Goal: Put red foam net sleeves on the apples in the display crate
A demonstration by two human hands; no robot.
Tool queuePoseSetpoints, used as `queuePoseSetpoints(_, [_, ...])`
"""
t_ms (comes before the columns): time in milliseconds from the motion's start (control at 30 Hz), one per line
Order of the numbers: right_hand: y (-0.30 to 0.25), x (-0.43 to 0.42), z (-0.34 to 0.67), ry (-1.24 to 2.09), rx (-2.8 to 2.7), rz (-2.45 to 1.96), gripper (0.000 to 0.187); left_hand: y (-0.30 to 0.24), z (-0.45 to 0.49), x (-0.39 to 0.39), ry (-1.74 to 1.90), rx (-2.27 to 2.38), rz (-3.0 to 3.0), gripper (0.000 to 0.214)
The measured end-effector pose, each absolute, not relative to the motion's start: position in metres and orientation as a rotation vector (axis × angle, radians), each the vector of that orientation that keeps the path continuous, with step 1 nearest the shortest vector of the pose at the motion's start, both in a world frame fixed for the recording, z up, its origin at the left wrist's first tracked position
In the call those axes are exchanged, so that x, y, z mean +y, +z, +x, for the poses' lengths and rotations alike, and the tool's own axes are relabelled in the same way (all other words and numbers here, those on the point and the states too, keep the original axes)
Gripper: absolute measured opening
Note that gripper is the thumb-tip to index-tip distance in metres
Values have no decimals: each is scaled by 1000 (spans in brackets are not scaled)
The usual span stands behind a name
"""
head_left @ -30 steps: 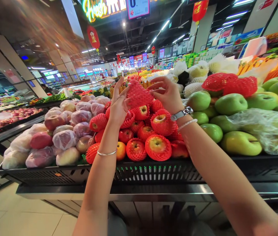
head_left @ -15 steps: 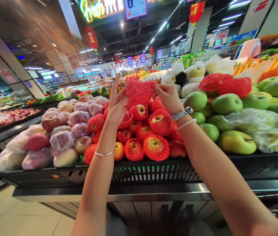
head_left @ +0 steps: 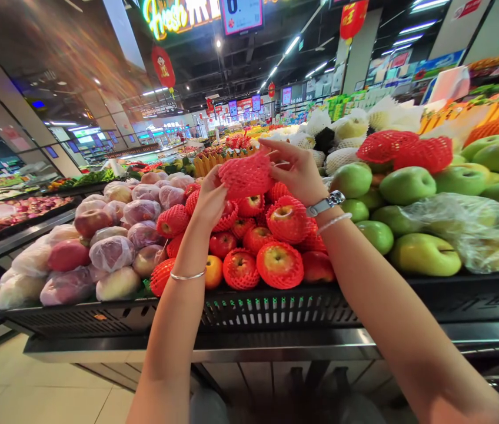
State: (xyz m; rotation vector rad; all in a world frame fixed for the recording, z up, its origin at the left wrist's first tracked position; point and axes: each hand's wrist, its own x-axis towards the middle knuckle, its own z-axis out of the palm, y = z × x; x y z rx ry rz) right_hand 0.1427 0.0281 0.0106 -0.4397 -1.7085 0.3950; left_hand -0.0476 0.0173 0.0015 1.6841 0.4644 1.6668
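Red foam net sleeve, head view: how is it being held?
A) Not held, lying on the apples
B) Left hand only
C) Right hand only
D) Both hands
D. The red foam net sleeve is held up between the fingers of the left hand and the right hand, above the netted red apples.

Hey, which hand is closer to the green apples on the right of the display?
Right. The right hand is just left of the green apples; the left hand is farther left, beyond the red foam net.
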Motion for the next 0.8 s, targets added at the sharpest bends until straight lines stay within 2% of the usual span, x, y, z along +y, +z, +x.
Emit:
queuePoseSetpoints(67, [10,30,141,387,-1708,-460,49,4,-47,15,1626,500,1683,42])
queuePoseSetpoints(133, [9,33,141,403,-1660,-464,47,4,-48,14,1640,487,1667,44])
queuePoseSetpoints(267, [10,36,142,476,-1594,-436,14,2,-51,17,1643,401,1675,55])
queuePoseSetpoints(400, [13,28,146,627,-1692,-378,25,0,-52,15,1546,403,1747,62])
queuePoseSetpoints(500, [14,21,149,732,-1843,-352,20,1,-49,10,1480,388,1803,64])
queuePoseSetpoints(700, [17,20,148,571,-1794,-401,4,1,-41,6,1456,385,1814,68])
queuePoseSetpoints(800, [18,22,148,589,-1784,-464,12,-1,-36,7,1539,442,1794,65])
